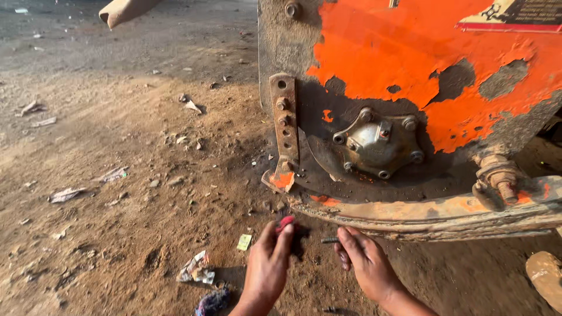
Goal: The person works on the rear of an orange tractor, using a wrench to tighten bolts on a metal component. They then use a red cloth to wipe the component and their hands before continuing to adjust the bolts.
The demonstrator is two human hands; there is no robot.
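Low over bare dirt, I see both hands working at the near edge of a worn orange machine housing (445, 70). The left hand (268, 263) has its fingers (283, 239) curled around a small red-handled tool (285, 222), of which only the pink-red tip shows above the fingertips. Just to its right, the right hand (366, 260) rests on the ground with fingers loosely bent and partly open; its fingertips touch a short dark bolt (329, 240) lying on the soil, though I cannot tell whether it is actually gripped.

Above the hands, the rusted lower rim (433, 213) of the housing runs left to right. At the centre of the flaking orange panel sits a grey metal hub cover (379, 142) ringed with bolts. To its left hangs a rusty drilled bracket (284, 120) with an orange-painted foot.

In the far right corner, a rectangular label (515, 14), pale with a red band and a dark field, is stuck to the panel. On the ground left of the hands lie a small square yellow-green wrapper (244, 241), a crumpled white-and-red packet (196, 268) and a dark blue rag (212, 302). Further left, more flattened paper scraps (65, 194) dot the dirt ground (117, 146).
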